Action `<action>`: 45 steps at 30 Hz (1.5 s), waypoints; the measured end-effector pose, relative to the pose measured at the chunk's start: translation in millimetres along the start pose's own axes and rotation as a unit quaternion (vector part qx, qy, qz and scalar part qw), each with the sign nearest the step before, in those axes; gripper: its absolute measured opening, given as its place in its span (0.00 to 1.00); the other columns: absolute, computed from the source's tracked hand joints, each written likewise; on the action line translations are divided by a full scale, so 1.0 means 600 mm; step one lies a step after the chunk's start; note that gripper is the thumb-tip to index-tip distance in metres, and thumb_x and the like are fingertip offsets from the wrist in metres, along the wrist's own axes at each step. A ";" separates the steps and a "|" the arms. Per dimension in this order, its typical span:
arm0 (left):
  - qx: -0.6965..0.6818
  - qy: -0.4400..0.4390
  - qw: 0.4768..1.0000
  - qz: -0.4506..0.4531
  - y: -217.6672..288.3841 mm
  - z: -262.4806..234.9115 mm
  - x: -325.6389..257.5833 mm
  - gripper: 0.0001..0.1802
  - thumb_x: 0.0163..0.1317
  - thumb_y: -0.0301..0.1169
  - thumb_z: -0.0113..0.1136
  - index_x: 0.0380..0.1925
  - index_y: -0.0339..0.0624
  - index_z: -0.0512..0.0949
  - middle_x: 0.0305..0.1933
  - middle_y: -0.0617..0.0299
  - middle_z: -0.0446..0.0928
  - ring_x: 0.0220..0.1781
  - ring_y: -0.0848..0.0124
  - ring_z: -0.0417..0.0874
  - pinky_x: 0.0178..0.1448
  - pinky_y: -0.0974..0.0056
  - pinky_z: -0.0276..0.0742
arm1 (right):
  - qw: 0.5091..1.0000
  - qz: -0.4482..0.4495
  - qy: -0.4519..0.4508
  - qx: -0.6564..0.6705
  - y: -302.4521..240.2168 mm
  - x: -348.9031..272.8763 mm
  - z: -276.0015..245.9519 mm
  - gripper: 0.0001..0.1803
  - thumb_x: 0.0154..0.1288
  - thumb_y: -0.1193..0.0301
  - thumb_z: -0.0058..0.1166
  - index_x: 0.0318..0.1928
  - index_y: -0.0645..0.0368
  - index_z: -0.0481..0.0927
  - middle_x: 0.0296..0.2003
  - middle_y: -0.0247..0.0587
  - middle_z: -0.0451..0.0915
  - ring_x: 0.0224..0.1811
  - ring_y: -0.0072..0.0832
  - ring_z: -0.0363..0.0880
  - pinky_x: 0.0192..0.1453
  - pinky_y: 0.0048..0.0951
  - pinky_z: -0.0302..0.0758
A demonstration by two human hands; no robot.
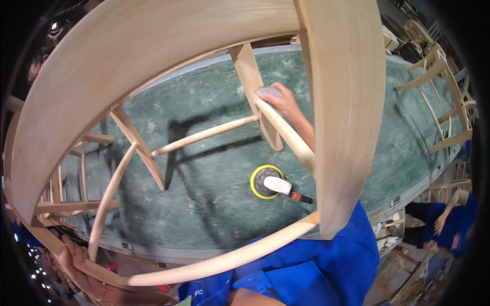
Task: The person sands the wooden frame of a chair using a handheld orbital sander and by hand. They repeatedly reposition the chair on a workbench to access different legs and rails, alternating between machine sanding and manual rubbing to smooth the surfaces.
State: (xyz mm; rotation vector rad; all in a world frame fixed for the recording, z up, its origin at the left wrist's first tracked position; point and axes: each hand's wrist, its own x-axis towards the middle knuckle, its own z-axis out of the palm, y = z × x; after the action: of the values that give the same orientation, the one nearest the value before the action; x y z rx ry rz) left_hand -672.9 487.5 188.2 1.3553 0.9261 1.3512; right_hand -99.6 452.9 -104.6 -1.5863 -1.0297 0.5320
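A pale, bare wooden chair frame [347,102] fills the near view, its wide curved boards and round rungs tilted over the workbench. My right hand [287,103] reaches through the frame and is closed on a grey sanding pad [269,92]. The pad presses against a flat chair leg [247,66], where a round rung [286,130] joins it. At the lower left, my left hand [74,259] wraps round the frame's curved outer rail. On the bench below lies a round power sander [265,182] with a yellow rim and white body; neither hand touches it.
The green, dust-marked workbench [204,178] stretches under the frame. Another wooden chair frame [449,107] lies at its right end, and more chair parts [81,168] are at the left. A person in blue [449,219] is at the far right.
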 end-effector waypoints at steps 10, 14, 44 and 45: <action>0.018 0.026 0.999 -0.015 0.004 0.001 0.012 0.16 0.67 0.31 0.56 0.51 0.33 0.70 0.36 0.67 0.70 0.31 0.83 0.67 0.36 0.76 0.66 | 0.998 -0.005 0.040 -0.050 -0.017 -0.011 0.008 0.16 0.61 0.62 0.63 0.40 0.62 0.77 0.32 0.40 0.81 0.35 0.19 0.77 0.37 0.27 0.75; 0.028 0.095 0.995 -0.002 -0.005 0.028 0.005 0.15 0.68 0.31 0.56 0.49 0.34 0.70 0.36 0.68 0.68 0.30 0.83 0.67 0.35 0.76 0.65 | 0.998 -0.035 0.019 -0.049 -0.058 0.008 0.012 0.15 0.62 0.62 0.60 0.38 0.62 0.76 0.29 0.38 0.79 0.32 0.20 0.75 0.35 0.28 0.73; -0.001 0.080 0.997 -0.001 -0.005 0.016 0.012 0.26 0.68 0.28 0.53 0.64 0.35 0.61 0.41 0.64 0.74 0.28 0.84 0.64 0.34 0.77 0.65 | 0.993 -0.025 -0.089 -0.071 0.025 -0.040 -0.014 0.20 0.63 0.60 0.62 0.48 0.61 0.77 0.39 0.39 0.80 0.42 0.23 0.77 0.45 0.26 0.74; 0.000 0.068 0.998 -0.003 -0.003 0.015 0.010 0.25 0.67 0.28 0.53 0.63 0.34 0.62 0.42 0.63 0.74 0.29 0.84 0.65 0.34 0.77 0.65 | 0.991 0.014 -0.109 -0.074 0.037 -0.073 -0.015 0.20 0.63 0.61 0.62 0.48 0.61 0.77 0.39 0.38 0.80 0.41 0.22 0.77 0.44 0.26 0.74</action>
State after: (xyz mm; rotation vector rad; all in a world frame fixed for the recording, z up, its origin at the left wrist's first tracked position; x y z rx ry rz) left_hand -663.2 492.4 188.6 1.2712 1.0195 1.4527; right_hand -107.9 411.3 -131.1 -1.7026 -1.2365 0.6727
